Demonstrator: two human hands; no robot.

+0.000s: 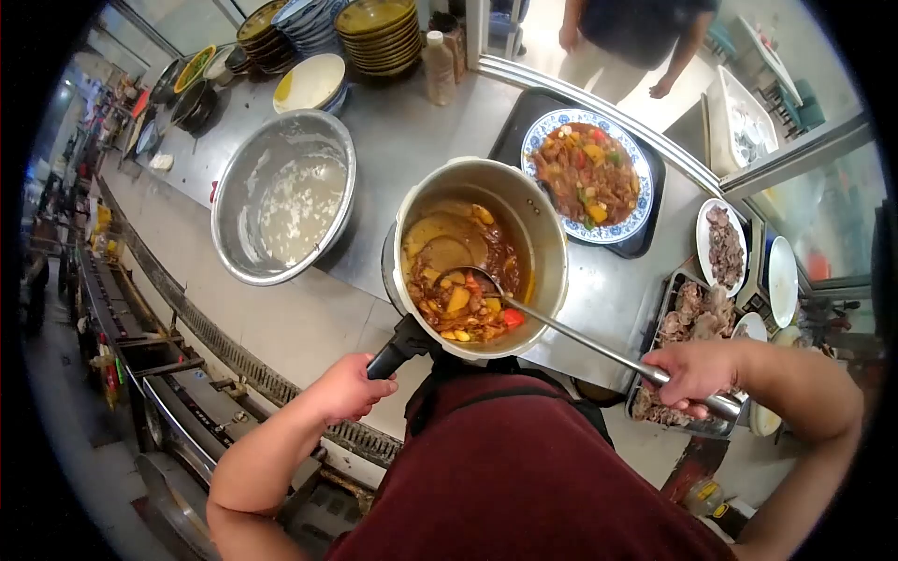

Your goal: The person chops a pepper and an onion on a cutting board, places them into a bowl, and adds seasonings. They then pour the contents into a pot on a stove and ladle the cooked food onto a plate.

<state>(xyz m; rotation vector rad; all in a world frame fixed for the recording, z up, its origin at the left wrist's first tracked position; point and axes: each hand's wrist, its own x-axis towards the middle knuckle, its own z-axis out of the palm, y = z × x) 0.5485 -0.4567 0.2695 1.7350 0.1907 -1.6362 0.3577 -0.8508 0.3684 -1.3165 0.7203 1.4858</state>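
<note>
My left hand [351, 388] is closed around the black handle [404, 346] of a deep metal pot [552, 252]. The pot is tilted, so its inside faces me. Brown stew [458, 304] with yellow and red pieces lies in it. In my right hand [697, 374] is the long metal handle of a ladle [594, 341]; its bowl sits down in the stew, partly hidden by it. Beyond the pot on the right, a blue-and-white plate [644, 201] heaped with similar stew [589, 173] rests on a black tray [505, 136].
A large metal basin [245, 154] of cloudy liquid stands left of the pot on the steel counter [412, 122]. Stacked bowls [379, 42] and a bottle [438, 70] are behind. Meat fills a tray [669, 290] and a white plate [703, 224] at right. A person [636, 37] stands beyond the window frame.
</note>
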